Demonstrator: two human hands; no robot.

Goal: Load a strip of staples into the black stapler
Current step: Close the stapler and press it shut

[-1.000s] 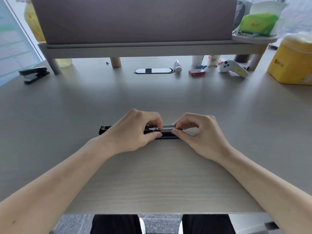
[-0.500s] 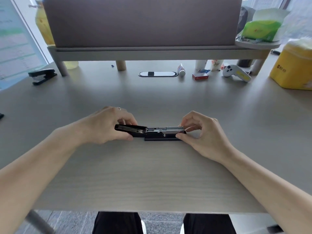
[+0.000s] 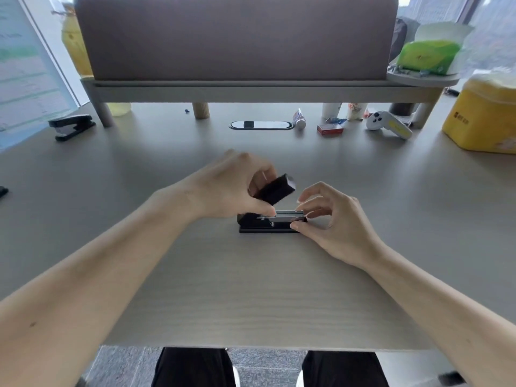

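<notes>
The black stapler (image 3: 268,227) lies on the wooden desk (image 3: 251,289) in front of me, its base flat. Its black top cover (image 3: 275,189) is raised at a slant above the metal magazine (image 3: 289,216). My left hand (image 3: 229,188) grips that cover from the left, thumb resting near the hinge end of the magazine. My right hand (image 3: 332,219) pinches the front end of the stapler base and magazine between thumb and fingers. Whether a staple strip lies in the magazine channel is too small to tell.
A second black stapler (image 3: 71,127) sits at the far left. Farther back are a red staple box (image 3: 330,129), a white controller (image 3: 388,124), a small tube (image 3: 299,120) and a yellow container (image 3: 483,115). A raised shelf (image 3: 251,88) spans the desk's far side.
The cover lay flat out to the left half a second ago; my left hand has swung it up and over toward the magazine. My right hand stays at the front end.
</notes>
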